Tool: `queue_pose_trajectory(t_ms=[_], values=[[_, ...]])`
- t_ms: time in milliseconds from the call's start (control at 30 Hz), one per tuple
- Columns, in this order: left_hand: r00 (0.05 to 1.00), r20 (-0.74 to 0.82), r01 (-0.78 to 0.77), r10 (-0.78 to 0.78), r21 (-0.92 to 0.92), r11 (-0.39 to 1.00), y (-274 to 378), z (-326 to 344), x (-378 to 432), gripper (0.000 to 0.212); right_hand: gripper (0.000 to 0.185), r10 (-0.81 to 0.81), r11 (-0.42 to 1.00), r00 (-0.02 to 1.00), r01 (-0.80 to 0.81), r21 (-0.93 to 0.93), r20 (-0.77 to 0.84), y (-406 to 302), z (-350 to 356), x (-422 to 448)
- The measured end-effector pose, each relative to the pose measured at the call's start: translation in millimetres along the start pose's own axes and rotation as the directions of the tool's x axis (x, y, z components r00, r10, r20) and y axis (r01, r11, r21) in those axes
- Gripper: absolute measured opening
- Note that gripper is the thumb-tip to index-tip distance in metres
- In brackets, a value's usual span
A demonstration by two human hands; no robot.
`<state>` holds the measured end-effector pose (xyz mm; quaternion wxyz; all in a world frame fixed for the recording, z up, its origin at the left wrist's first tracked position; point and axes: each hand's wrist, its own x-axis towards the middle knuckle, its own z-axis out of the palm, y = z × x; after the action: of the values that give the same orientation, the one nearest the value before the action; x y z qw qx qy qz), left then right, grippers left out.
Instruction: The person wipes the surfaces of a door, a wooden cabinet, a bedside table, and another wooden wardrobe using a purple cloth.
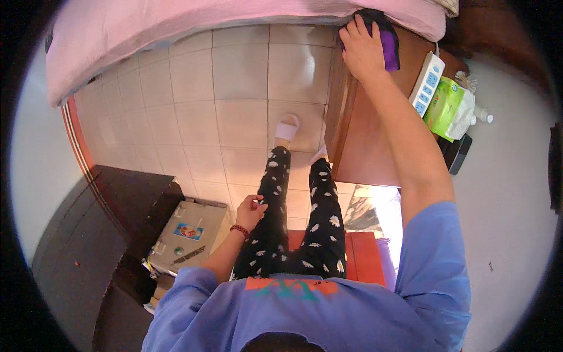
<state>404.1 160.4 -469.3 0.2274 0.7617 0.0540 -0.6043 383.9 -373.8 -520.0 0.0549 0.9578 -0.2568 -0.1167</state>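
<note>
My right hand [361,46] reaches far forward, its fingers spread over a purple and black fabric item [389,48]. This item lies on the corner of a brown wooden cabinet top [374,145], right against the bed. Whether my fingers grip the fabric or only rest on it is hard to see, as the palm covers much of it. My left hand [250,212] hangs beside my left thigh, fingers loosely curled and apart, holding nothing. A beaded bracelet [239,229] circles that wrist.
Pink bedding [198,13] spans the far side. A white power strip [426,83], a green tissue pack [445,108] and a black box [458,154] line the cabinet's right edge. A safe-like metal box [189,237] stands at left, by a dark furniture piece [83,220]. Tiles [240,72] cover the floor.
</note>
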Motion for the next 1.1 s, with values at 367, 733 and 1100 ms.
queue_pose_trajectory(t_ms=[367,733,1100], values=[[1.000,0.012,0.031,-0.029,-0.229,0.973,-3.9,-9.3,-7.4,0.032,0.033,-0.543,0.789,0.601,0.603,0.113,0.587,-158.9,41.8,-213.5],[0.984,-0.123,0.073,-0.132,-0.398,0.914,-67.8,-26.0,-4.2,0.039,0.056,0.012,0.859,0.778,0.314,-0.404,0.629,-49.3,68.1,50.6],[0.978,-0.120,0.094,-0.170,-0.475,0.875,-71.5,-22.4,-1.8,0.030,0.047,-0.199,0.814,0.573,0.549,-0.192,0.795,-193.1,190.1,-169.2]])
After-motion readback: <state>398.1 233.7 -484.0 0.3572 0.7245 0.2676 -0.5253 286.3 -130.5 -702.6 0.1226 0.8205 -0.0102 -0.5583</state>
